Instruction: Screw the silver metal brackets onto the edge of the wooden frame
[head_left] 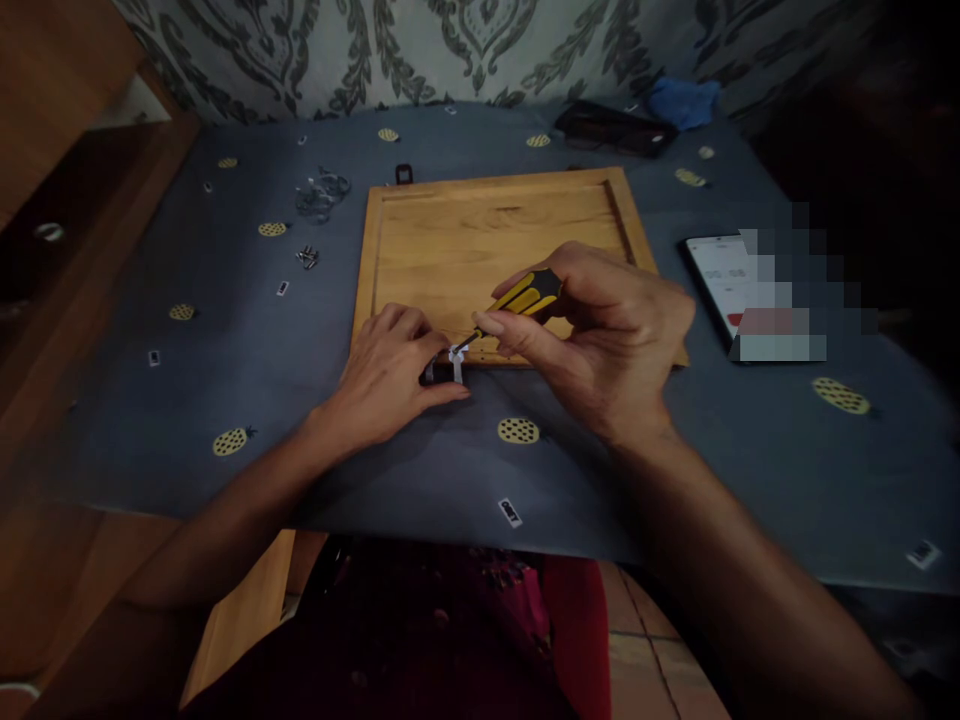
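My right hand point(619, 335) grips a screwdriver point(529, 293) with a yellow and black handle, pinched between thumb and fingers. Its thin shaft slants down to the left, and the tip meets a small metal fitting point(458, 366) with a silver strap and a dark part. That fitting sits at the near edge of a framed wooden panel point(480, 240) lying flat. My left hand point(394, 360) holds the fitting between thumb and fingers, its other fingers resting on the panel's near left corner. Whether a screw is under the tip is too small to tell.
Left of the panel lie a few small screws point(307, 257) and a crumpled clear plastic bag point(322, 193). A small dark square piece point(404, 174) touches the far edge. On the right is a phone point(720, 290); behind are a dark case point(615, 130) and a blue cloth point(684, 102).
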